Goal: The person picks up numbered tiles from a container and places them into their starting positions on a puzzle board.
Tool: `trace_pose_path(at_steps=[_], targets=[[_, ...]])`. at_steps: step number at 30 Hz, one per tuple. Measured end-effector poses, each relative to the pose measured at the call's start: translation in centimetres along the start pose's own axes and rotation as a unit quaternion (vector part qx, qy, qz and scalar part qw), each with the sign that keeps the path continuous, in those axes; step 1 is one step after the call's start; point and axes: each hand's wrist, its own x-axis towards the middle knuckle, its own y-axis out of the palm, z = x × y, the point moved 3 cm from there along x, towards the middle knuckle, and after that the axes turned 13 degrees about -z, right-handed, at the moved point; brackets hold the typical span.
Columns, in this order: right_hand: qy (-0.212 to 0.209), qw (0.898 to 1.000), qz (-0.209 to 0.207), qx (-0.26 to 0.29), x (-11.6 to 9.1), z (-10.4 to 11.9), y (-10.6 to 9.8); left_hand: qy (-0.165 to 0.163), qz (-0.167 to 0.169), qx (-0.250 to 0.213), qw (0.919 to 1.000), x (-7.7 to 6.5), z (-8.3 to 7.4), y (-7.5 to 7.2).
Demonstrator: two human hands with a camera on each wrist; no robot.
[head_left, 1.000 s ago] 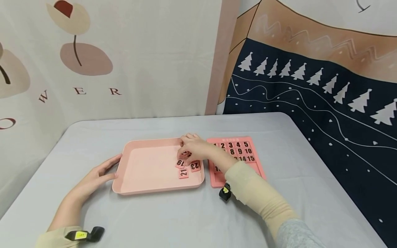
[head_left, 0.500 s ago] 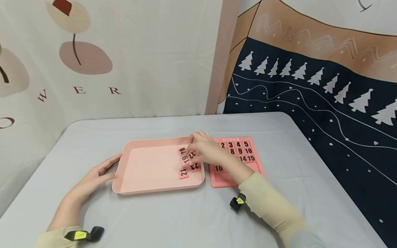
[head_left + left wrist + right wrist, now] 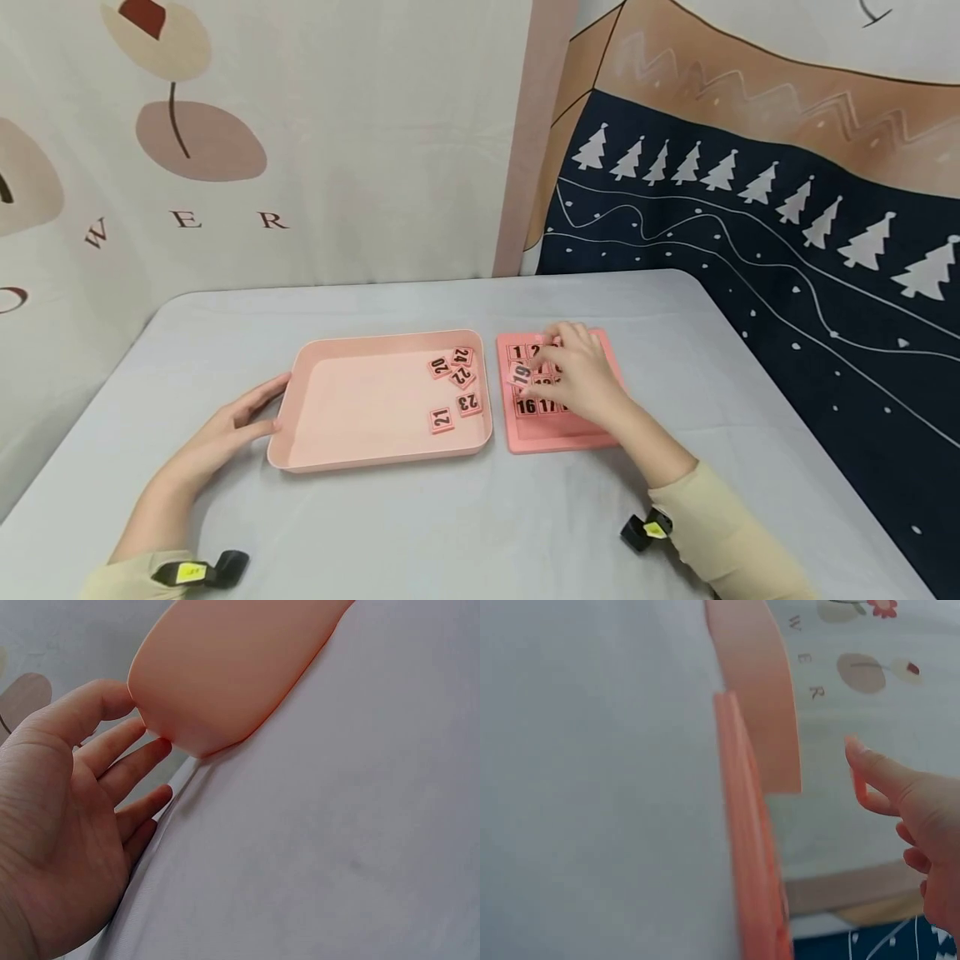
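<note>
A pink square tile marked 19 [image 3: 520, 374] is pinched between the thumb and fingers of my right hand [image 3: 581, 375], above the pink number board [image 3: 558, 435]. In the right wrist view the tile [image 3: 859, 786] shows edge-on at the fingertips, apart from the board [image 3: 751, 840]. Rows of numbered tiles sit in the board, partly hidden by the hand. My left hand [image 3: 228, 433] touches the left end of the shallow pink tray [image 3: 360, 408], its fingers extended; the left wrist view shows thumb and fingertips against the tray wall [image 3: 217, 675].
Several loose tiles lie in the tray's right part: 20 [image 3: 438, 367], 24 [image 3: 462, 357], 22 [image 3: 462, 377], 23 [image 3: 469, 404] and 21 [image 3: 441, 419]. A pale cloth covers the table [image 3: 405, 533]. Printed curtains [image 3: 375, 150] hang behind it.
My right hand has taken tile 19 out of the tray and moved right with it, over the board. The left hand keeps its place at the tray.
</note>
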Motion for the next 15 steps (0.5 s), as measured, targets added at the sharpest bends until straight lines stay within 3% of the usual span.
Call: trace_pose_path(at_steps=[7, 15], targets=[[0.068, 0.997, -0.034, -0.032, -2.6, -2.2, -1.7, -0.002, 0.0, 0.003, 1.0, -0.1, -0.1, 0.0], [0.112, 0.989, -0.049, -0.089, -4.8, -3.2, -3.1, -0.001, -0.001, 0.009, 1.0, 0.0, -0.2, 0.1]])
